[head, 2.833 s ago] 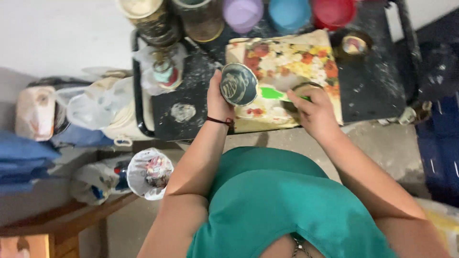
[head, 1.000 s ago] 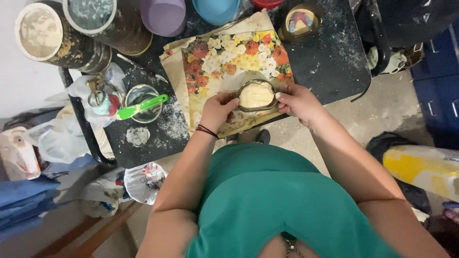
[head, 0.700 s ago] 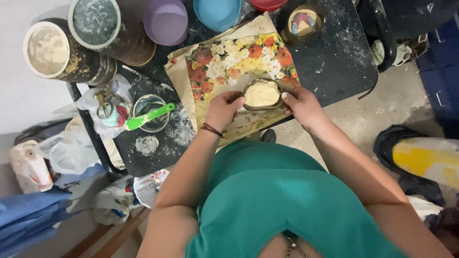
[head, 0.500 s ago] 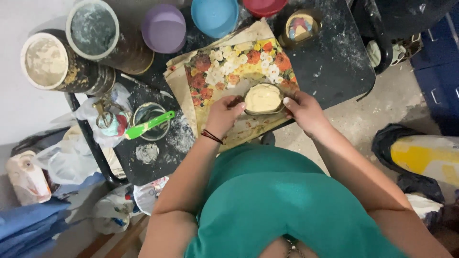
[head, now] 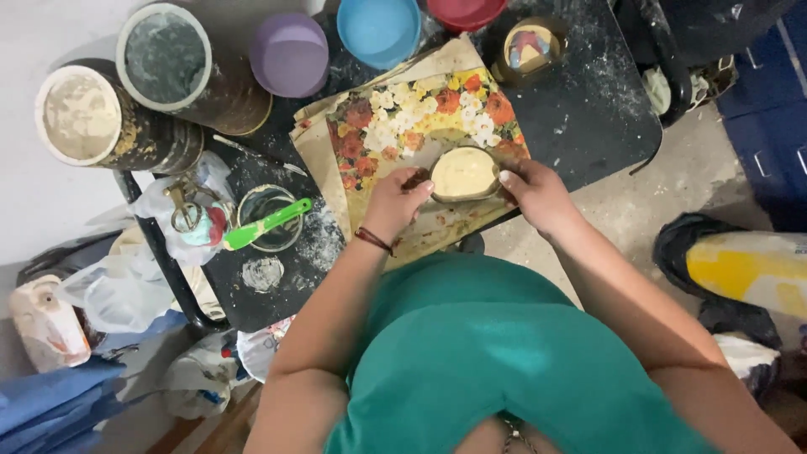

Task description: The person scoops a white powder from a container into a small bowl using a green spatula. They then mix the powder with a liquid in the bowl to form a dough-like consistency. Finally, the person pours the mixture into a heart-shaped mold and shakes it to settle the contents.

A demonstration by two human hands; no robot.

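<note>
Both hands, left hand [head: 395, 200] and right hand [head: 538, 195], stay pinching the cream-filled mould [head: 463, 173], its sides hidden by fingers.

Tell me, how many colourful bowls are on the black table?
3. A purple bowl sits beside the big tins, a blue bowl is to its right, and a red bowl is cut off by the top edge. More may be out of view.

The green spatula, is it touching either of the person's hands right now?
Apart. The head view shows the green spatula resting across a glass jar, well left of the left hand; the right hand is farther off.
</note>
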